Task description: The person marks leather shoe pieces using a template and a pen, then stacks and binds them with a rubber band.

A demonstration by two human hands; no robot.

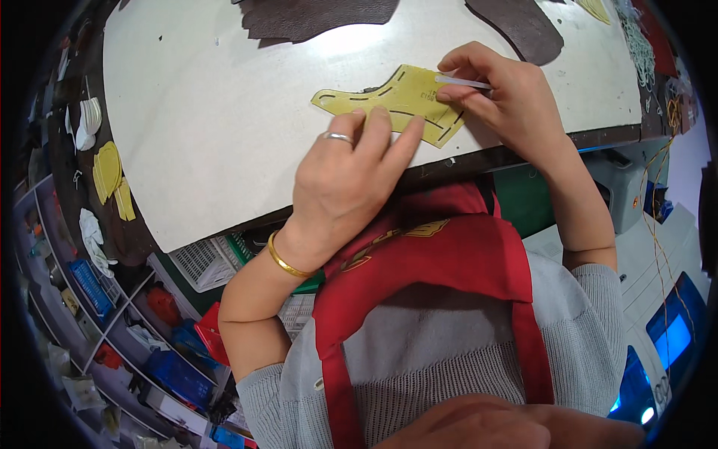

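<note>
A yellow template with dark dashed slots along its edges lies flat near the front edge of the white work board. My left hand rests on its near side, fingertips stretched out and pressing it down. A bit of dark material peeps out at the template's upper edge; what lies beneath is mostly hidden. In my right hand, thumb and fingers pinch a slim whitish stick, like a pen refill, at the template's right end. Its tip points left, over the template; whether it touches cannot be made out.
Dark brown leather pieces lie at the far side of the white board, another at far right. Pale thread hangs at the right edge. Yellow pieces lie left. Shelves with bins stand lower left.
</note>
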